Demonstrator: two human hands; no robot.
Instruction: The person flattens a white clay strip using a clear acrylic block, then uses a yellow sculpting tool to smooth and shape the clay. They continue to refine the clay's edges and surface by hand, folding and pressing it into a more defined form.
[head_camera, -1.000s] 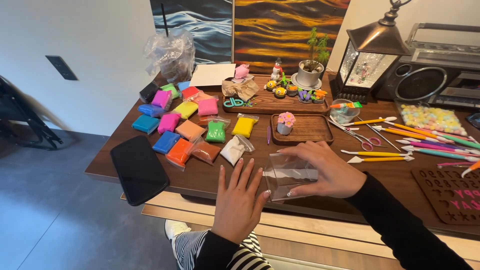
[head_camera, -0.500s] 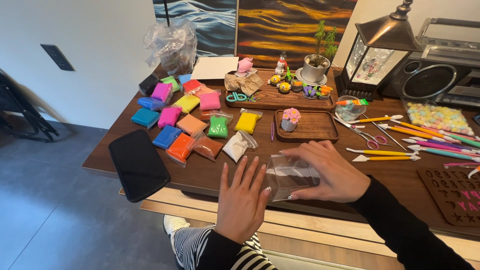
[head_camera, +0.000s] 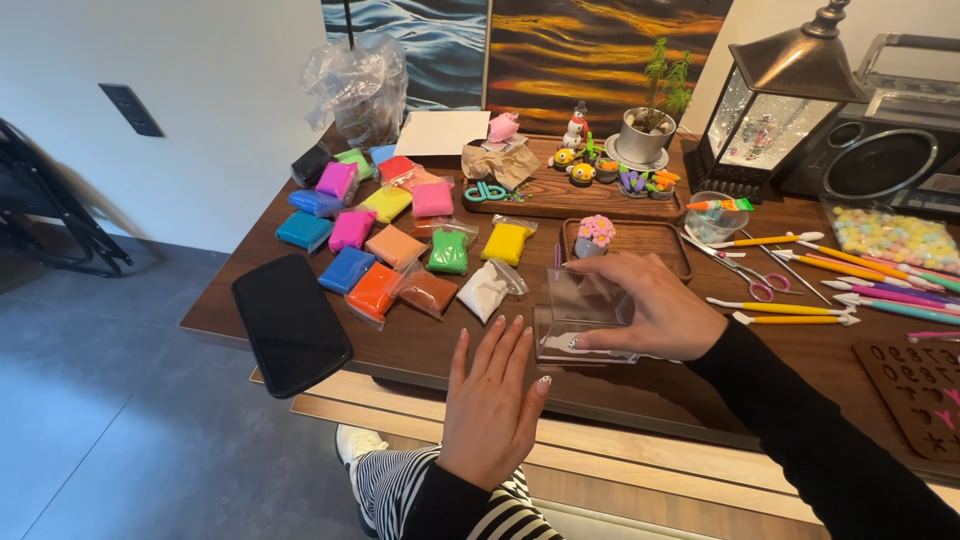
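Grip of the right hand (head_camera: 655, 310): fingers curled over a clear plastic box (head_camera: 585, 322), closed on its top and side so it stays put on the desk (head_camera: 420, 350). Left hand (head_camera: 492, 400): flat, fingers spread, holding nothing, hovering just beside the box near the desk's front edge. Head view, surroundings: coloured clay packets (head_camera: 400, 235) laid in rows at left for easy picking; black phone (head_camera: 290, 322) overhanging the corner; modelling tools (head_camera: 800, 300) at right
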